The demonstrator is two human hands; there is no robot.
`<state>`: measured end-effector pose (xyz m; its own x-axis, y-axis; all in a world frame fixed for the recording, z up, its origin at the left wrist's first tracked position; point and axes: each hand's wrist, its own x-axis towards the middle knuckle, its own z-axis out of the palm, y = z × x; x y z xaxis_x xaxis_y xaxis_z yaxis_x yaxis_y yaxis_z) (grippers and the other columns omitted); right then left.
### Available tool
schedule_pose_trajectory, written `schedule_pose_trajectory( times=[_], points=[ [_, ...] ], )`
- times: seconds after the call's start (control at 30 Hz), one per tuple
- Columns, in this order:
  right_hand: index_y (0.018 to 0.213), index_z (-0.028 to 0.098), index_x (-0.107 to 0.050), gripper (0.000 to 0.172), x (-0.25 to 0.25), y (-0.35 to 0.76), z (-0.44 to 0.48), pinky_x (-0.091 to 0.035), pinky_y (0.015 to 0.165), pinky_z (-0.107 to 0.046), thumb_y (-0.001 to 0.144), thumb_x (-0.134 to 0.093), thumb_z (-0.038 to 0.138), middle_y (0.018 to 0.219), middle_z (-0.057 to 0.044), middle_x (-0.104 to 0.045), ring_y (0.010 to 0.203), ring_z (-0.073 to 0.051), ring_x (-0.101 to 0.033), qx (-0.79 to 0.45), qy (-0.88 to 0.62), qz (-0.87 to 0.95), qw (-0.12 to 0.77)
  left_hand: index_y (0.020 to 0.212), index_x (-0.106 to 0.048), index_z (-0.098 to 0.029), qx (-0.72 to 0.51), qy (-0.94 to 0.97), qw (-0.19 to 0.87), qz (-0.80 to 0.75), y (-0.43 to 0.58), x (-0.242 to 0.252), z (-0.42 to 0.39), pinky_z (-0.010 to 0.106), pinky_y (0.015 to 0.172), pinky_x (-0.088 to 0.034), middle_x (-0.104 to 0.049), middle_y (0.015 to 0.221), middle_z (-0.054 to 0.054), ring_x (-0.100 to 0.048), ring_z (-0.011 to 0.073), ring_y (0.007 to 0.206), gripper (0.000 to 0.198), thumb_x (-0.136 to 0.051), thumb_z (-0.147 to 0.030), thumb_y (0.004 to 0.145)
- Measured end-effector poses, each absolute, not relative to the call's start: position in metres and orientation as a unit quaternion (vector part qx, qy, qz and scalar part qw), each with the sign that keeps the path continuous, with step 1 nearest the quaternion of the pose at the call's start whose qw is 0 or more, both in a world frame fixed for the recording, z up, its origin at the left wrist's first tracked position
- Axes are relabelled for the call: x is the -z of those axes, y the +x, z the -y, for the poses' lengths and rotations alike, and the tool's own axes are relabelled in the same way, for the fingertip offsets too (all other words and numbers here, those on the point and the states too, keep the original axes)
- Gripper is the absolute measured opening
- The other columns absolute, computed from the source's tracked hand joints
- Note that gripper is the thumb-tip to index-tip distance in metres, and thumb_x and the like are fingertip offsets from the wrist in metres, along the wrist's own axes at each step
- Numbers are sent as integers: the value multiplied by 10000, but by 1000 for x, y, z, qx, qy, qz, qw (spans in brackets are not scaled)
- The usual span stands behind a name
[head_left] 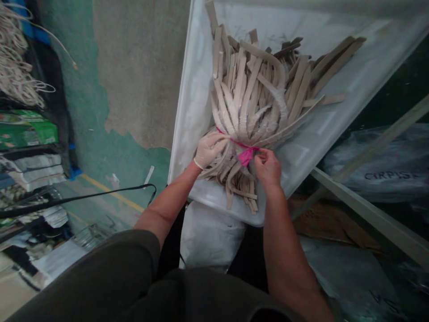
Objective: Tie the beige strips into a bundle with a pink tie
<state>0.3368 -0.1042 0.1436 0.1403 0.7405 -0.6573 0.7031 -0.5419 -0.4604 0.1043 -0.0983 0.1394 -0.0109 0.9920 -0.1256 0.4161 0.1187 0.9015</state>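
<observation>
Pink tie [246,155]: wrapped round the waist of the strip bundle [254,98], which lies on the white table [335,120].
Left hand [208,149]: gloved, curled round the bundle's side.
Right hand [267,166]: bare, fingertips pinching the tie.
Risk: if the pinch slackens, the tie may loosen and the springy strips fan out.
Edge: the bundle's lower ends overhang; it could slide off.

We wear a thin whitish glove on our left hand [208,150]; our right hand [268,170] is bare, forearms uncovered, dark olive clothing nearest.
</observation>
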Motion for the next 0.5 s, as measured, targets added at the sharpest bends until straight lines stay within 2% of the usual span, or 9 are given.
schedule_pose_trajectory(
  times=[0.13,0.23,0.4,0.5],
  points=[
    [1169,169,-651,405,-213,335,103,-538,808,-377,837,-554,378,1046,-118,-735,783,-219,-677,-469,-739,473,103,882,-737,-141,-367,426,347,-751,44,-162,113,289,803,-528,-728,833,69,-659,141,798,329,-545,-395,962],
    [1178,182,-644,391,-272,330,106,-562,797,-369,860,-549,390,1056,-109,-735,810,-212,-686,-484,-728,462,149,881,-737,-142,-404,262,313,-819,14,-173,129,267,777,-535,-720,826,62,-672,148,787,308,-554,-388,908],
    [1104,226,-678,277,-370,327,116,-586,854,-402,902,-568,380,1042,-77,-743,886,-226,-711,-492,-710,486,130,903,-716,-129,-421,111,287,-853,-7,-196,155,248,788,-540,-719,871,76,-677,137,801,297,-530,-357,864],
    [1080,286,-699,214,-432,336,121,-591,891,-437,927,-569,359,1037,-51,-743,933,-234,-714,-438,-713,537,113,891,-697,-122,-407,59,285,-866,-13,-207,167,234,785,-530,-709,851,70,-671,123,778,282,-525,-344,866]
  ],
)
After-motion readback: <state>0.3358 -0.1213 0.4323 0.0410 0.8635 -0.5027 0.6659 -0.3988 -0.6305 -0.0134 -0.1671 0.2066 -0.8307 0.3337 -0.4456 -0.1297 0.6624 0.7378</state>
